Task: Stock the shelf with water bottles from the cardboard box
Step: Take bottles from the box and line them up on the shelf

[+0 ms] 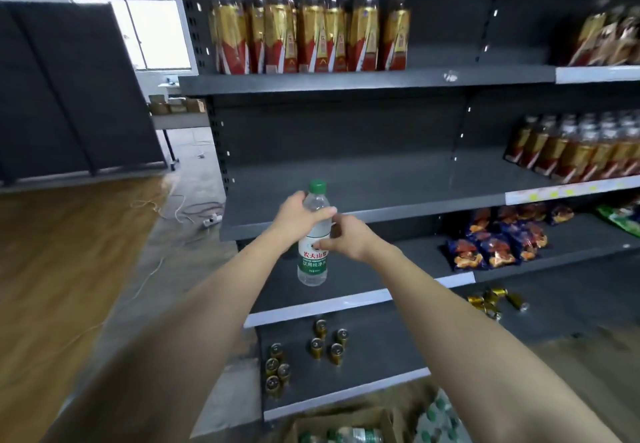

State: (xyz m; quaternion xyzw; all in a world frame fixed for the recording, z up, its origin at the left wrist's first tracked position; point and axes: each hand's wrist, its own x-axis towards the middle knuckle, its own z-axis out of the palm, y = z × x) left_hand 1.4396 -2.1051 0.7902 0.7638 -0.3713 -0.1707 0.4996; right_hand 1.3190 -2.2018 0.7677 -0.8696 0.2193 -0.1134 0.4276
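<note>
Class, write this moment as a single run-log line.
left hand: grips water bottle upright | right hand: fingers on label | bottle: before bare shelf, not placed | cardboard box: bottles remain

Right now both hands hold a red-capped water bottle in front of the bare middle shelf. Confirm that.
Wrong on the cap: the head view shows the water bottle has a green cap. Otherwise as stated: left hand and right hand hold it before the bare middle shelf.

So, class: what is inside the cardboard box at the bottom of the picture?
Inside the cardboard box lie green-capped water bottles. The frame's bottom edge cuts off most of the box, so their number cannot be seen.
</note>
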